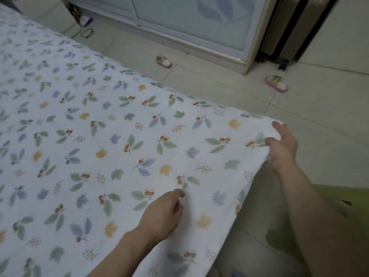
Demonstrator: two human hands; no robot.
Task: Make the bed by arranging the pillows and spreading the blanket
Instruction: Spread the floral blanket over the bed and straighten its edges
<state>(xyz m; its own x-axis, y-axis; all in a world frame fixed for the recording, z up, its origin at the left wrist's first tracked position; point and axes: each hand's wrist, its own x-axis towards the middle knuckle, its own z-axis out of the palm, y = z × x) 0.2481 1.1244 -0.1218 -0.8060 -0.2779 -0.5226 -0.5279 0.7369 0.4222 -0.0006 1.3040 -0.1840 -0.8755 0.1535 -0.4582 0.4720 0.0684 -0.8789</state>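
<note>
Right hand (280, 148) grips the corner of the leaf-print blanket (111, 136); left hand (163, 214) pinches a fold nearer its middle. Blanket lies flat over bed; two slippers (164, 61) on tiled floor (319, 108).

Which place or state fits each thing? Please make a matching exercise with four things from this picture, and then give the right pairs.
Things:
1. left hand
2. right hand
3. slippers
4. suitcase

Places or states:
A. stands upright beside the cabinet
B. lie apart on the tiled floor
C. holds the corner of the blanket
D. pinches the blanket on top, nearer the middle

Pairs: 1-D, 2-C, 3-B, 4-A
</note>
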